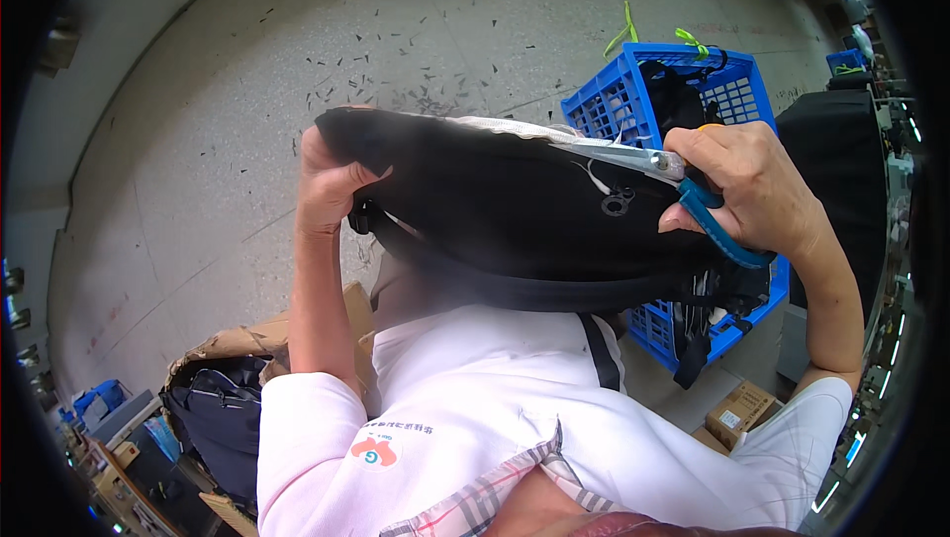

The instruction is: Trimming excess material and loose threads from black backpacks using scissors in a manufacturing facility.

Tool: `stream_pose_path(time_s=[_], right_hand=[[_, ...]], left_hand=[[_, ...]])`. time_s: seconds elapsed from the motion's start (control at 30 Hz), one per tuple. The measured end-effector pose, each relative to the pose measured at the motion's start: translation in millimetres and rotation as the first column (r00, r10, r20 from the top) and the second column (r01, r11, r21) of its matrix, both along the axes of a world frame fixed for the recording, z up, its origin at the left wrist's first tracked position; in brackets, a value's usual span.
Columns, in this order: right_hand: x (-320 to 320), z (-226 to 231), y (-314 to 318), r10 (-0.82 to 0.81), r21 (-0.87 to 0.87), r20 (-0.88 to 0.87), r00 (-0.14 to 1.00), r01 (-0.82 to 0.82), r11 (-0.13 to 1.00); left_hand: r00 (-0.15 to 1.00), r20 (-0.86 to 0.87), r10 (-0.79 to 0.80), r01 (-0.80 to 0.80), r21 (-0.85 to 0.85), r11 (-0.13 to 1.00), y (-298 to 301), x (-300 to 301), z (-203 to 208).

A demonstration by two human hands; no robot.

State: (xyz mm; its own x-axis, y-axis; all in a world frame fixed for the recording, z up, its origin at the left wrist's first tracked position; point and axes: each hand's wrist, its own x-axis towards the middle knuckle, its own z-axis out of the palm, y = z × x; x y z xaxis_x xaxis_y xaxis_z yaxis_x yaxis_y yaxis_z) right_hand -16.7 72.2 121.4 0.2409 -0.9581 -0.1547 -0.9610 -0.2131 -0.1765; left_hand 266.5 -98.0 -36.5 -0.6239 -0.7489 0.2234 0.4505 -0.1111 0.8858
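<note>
A black fabric piece (475, 191), perhaps part of a bag, is stretched out in front of my body. My left hand (332, 181) grips its left end, thumb on the near face. Along the far edge runs a white strip (515, 128) with loose threads at its right end. In my right hand (747, 181) is a pair of scissors (705, 208) with blue-green handles. Their blades point left and lie along the fabric's edge at the white strip. A round grey ring-shaped piece (617, 203) shows on the fabric near the scissors.
Behind the fabric on the right stands a blue plastic crate (643, 72) holding black items, with green ties on its rim. An open cardboard box (237, 339) with dark bags sits at lower left. Small dark scraps (426, 97) litter the floor. A brown carton (742, 413) lies at lower right.
</note>
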Motion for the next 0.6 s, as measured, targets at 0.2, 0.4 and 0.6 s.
stream_pose_path(time_s=[0.2,0.4,0.6], right_hand=[[9,2,-9,0.050,-0.121,-0.022,0.999,-0.052,0.991],[13,-4,-18,0.075,-0.160,-0.098,0.992,-0.090,0.983],[10,-16,-16,0.088,-0.147,-0.139,0.986,-0.108,0.983]], left_hand=[[0.999,0.002,-0.036,0.036,0.057,0.998,0,1,0],[0.999,0.004,-0.054,0.054,0.054,0.997,-2,0,-1],[0.995,0.022,-0.100,0.097,0.099,0.990,-6,3,-7]])
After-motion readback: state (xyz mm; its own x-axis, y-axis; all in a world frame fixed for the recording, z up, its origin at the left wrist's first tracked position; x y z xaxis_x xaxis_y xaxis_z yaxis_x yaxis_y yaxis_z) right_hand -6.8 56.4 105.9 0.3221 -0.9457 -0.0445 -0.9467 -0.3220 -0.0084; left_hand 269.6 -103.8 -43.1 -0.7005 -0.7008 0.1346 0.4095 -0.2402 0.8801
